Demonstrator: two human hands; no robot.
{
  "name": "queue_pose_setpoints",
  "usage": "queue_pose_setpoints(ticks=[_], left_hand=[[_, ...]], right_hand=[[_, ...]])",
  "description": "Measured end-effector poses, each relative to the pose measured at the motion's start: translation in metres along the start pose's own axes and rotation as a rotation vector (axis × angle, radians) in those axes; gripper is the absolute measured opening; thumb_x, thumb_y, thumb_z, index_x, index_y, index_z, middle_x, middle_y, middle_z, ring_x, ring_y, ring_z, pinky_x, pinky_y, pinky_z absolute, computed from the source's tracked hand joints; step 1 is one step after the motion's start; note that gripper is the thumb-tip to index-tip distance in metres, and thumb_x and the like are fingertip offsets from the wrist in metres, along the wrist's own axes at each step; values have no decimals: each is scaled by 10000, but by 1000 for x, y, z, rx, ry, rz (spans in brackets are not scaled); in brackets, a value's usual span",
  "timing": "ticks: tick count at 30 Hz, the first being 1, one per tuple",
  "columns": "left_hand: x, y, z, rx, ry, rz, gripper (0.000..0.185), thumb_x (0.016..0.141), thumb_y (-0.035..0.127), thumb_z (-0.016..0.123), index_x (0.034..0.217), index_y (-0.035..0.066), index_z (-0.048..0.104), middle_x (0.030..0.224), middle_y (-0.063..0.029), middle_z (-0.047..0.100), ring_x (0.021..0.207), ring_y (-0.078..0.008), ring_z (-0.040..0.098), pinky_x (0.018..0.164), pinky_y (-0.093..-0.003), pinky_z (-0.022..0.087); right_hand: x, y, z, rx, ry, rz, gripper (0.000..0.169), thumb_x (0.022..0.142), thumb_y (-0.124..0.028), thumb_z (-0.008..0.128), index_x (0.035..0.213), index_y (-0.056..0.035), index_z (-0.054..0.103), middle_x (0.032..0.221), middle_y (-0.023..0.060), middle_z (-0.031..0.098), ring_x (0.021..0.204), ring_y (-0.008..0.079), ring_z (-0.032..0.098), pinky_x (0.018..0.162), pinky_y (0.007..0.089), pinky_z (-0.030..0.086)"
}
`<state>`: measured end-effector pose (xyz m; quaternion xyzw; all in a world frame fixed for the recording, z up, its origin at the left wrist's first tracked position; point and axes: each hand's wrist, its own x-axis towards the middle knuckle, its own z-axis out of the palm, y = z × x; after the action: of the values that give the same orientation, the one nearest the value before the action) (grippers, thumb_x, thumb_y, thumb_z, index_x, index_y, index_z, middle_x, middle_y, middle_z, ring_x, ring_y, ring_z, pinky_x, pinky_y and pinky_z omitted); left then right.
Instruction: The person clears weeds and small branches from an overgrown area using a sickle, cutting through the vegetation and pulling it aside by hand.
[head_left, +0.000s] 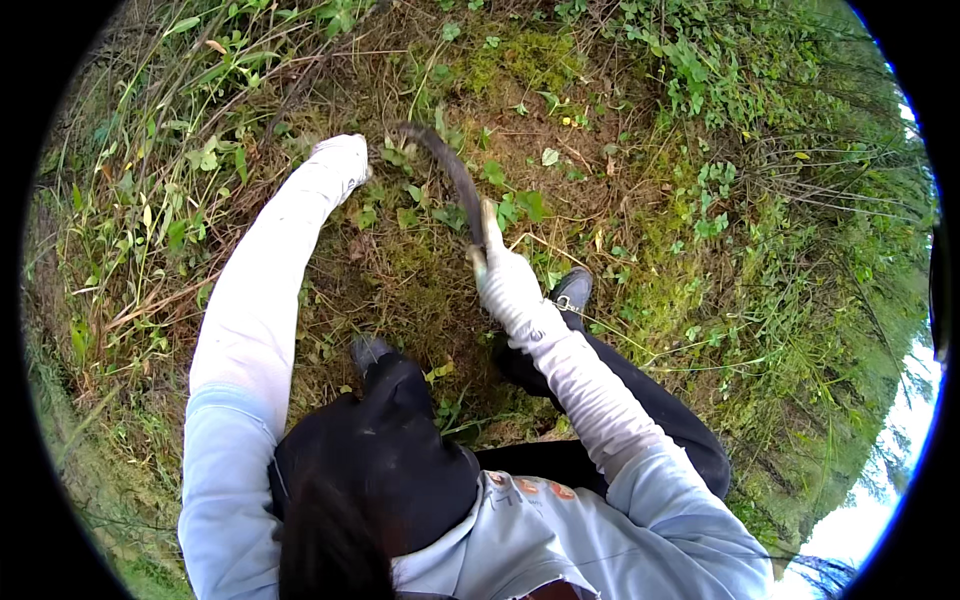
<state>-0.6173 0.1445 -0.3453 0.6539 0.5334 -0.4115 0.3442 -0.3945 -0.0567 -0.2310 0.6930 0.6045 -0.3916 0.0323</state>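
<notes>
In my right hand (501, 270), gloved in a pale glove, is a sickle (454, 169) with a dark curved blade that arcs up and to the left over low leafy plants. My left hand (343, 159), in a white glove or sleeve, is down among the weeds, to the left of the blade's tip and apart from it. Its fingers are mostly hidden, and what it touches cannot be told. Between my hands lie small green leaves (409, 217) and moss on brown soil.
Tall grass and dry stalks (172, 135) stand on the left. Bare soil with moss (547, 142) lies ahead. Leafy undergrowth (810, 247) covers the right side. My dark shoes (571, 289) are on the ground below my hands, with a long thin stem crossing near the right one.
</notes>
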Motion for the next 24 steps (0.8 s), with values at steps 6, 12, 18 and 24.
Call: queue_pose_setpoints(ticks=[6, 12, 18, 24], left_hand=[[-71, -34, -12, -139, 41, 74, 353, 925, 256, 517, 1183, 16, 533, 874, -231, 653, 733, -313, 667, 705, -409, 532], [-59, -246, 35, -950, 402, -474, 454, 965, 246, 453, 1378, 71, 381, 1403, -148, 429, 1168, -282, 526, 926, -437, 446], [-40, -239, 28, -632, 422, -422, 535, 900, 162, 582, 1387, 87, 373, 1368, -142, 473, 1186, -274, 517, 993, -362, 411], [-128, -112, 5, 138, 582, -304, 990, 662, 331, 820, 1448, 167, 241, 1432, -155, 381, 1318, -293, 373, 1111, -440, 272]], right_hand=[[99, -48, -16, 223, -114, 214, 642, 986, -260, 403, 1490, -190, 11, 837, 205, 650, 710, 299, 631, 724, 410, 505], [-38, -54, 62, 164, -316, -121, 733, 944, -243, 452, 1484, -187, -41, 712, 237, 621, 632, 375, 618, 667, 457, 492], [-56, -45, 85, 215, -373, -55, 750, 938, -232, 462, 1481, -213, -55, 649, 246, 602, 572, 392, 606, 606, 471, 496], [84, -76, -12, 276, -88, 191, 659, 986, -247, 389, 1485, -186, -37, 725, 208, 648, 587, 276, 634, 570, 403, 531]])
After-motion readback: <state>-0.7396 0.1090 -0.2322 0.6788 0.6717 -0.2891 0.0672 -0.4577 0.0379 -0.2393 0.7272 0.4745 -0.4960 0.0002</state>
